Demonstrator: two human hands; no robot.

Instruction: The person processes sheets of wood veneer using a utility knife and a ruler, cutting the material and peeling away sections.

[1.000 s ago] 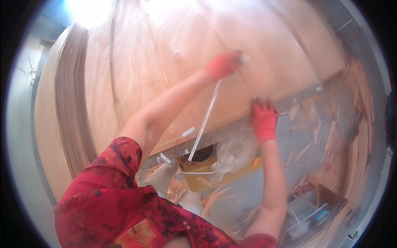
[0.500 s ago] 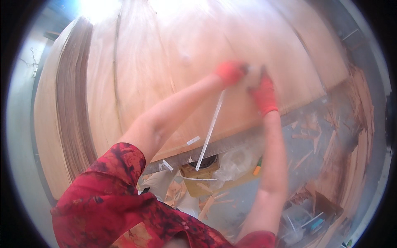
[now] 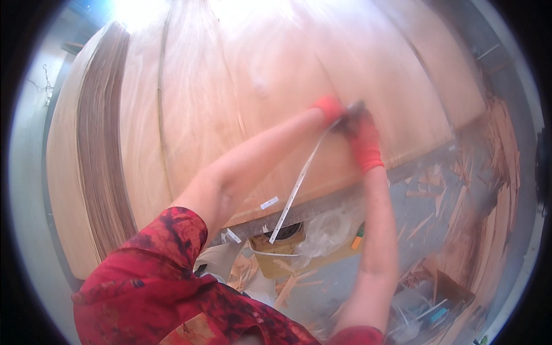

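My two hands wear red gloves with dark fingers and meet over a broad sheet of pale wood veneer (image 3: pixel 276 138). A narrow white perforated tape strip (image 3: pixel 299 184) runs from beyond the sheet's near edge up to the meeting fingertips, bending slightly near its top. The fingers of my left hand (image 3: pixel 332 110) are closed at its upper end. Pressed against them from the right, my right hand (image 3: pixel 362 135) has its fingers curled at the same spot. Blur hides exactly how each finger grips. A short white tape piece (image 3: pixel 269 202) lies on the veneer near its front edge.
A dark-edged stack of veneer (image 3: pixel 103 138) rises at the left. Below the near edge are a yellowish board (image 3: pixel 270 267), clear plastic wrapping (image 3: pixel 328 233) and an orange-and-green tool (image 3: pixel 357 237). Wood scraps (image 3: pixel 428 192) litter the right side, beside a box (image 3: pixel 454 287) holding odds and ends.
My hands have come together from slightly apart, the right moving down and left. The strip's upper part has shifted right and now bends, while its lower end has slid slightly nearer.
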